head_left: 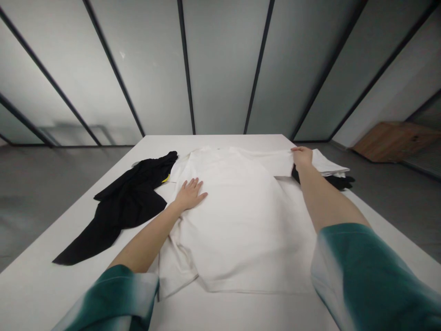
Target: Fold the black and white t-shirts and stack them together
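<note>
I am resting my left hand palm down, fingers spread, on the left part of the white shirt, grasping nothing. With my right hand I am pinching the end of its right sleeve at the far right, fingers closed on the cloth. The shirt is lying spread across the middle of the white table. To its left a crumpled black garment is lying, showing a small yellow patch; whether that is bearing writing, I cannot tell. Just beyond my right hand, folded white cloth is lying over black cloth.
</note>
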